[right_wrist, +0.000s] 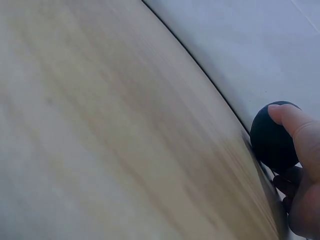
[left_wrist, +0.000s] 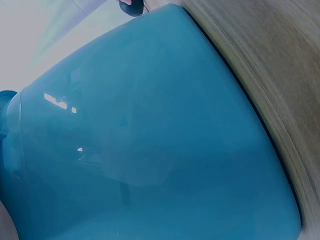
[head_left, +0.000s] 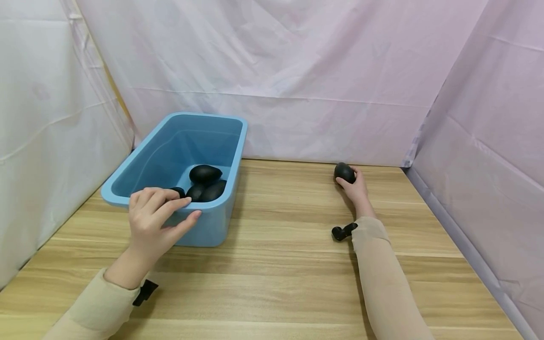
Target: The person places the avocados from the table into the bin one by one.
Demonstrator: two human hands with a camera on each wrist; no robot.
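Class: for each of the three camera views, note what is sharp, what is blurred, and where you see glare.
Head view: evenly lit and sharp, with soft shadows under the blue bin. Left wrist view: the bin wall fills the frame and shows small white glare spots, and the wooden table is smeared. Right wrist view: the table grain is blurred, but the black stone and right hand are fairly clear.

Blue bin (left_wrist: 150, 150) wall close up, beside wooden table (left_wrist: 280, 75).

Wooden table (head_left: 289, 264), pink cloth backdrop (head_left: 297, 71)
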